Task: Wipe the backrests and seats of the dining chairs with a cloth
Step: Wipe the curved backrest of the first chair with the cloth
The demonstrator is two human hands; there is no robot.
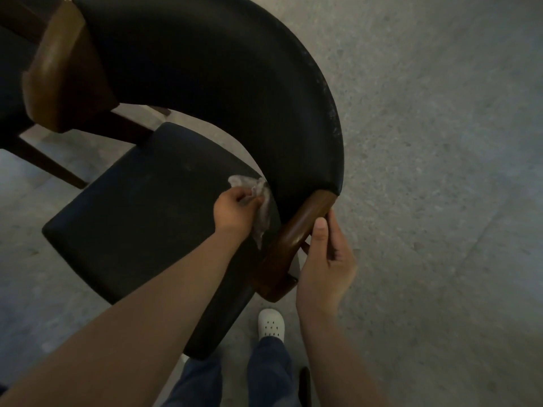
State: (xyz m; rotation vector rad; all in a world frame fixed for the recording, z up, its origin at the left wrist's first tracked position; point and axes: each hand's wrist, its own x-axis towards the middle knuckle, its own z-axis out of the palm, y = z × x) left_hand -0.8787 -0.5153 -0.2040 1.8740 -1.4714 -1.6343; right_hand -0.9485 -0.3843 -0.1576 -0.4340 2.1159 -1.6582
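Seat (132,218): broad open surface, walled on its far and right sides by the curved backrest (235,83); a narrow gap between them shows floor (440,171). Left hand (235,212) with cloth (263,214) fills the seat's back corner; right hand (326,265) grips the wooden arm (296,236).

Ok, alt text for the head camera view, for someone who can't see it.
The left hand presses a crumpled pale cloth to the rear of a black chair seat while the right hand pinches the wooden armrest joined to the curved black backrest. A white shoe stands on the grey floor.

Grey speckled floor (440,142), black padded chair (147,230) standing on it, white clog (271,323) just beside
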